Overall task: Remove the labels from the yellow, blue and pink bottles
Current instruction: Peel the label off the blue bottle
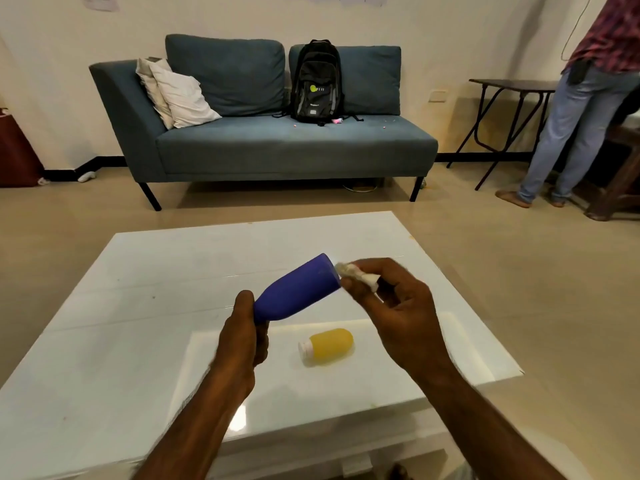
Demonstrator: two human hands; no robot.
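My left hand (244,336) grips the neck end of a blue bottle (298,291), held above the white table (138,306) with its base tilted up to the right. My right hand (391,306) pinches a crumpled white label (356,275) right at the bottle's base. A yellow bottle (330,344) with a white cap lies on its side on the table, below and between my hands. No pink bottle is in view.
A blue sofa (277,143) with a black backpack (317,83) and pillows stands beyond the table. A person (581,109) stands at the far right beside a dark folding table (512,86). Tiled floor surrounds the table.
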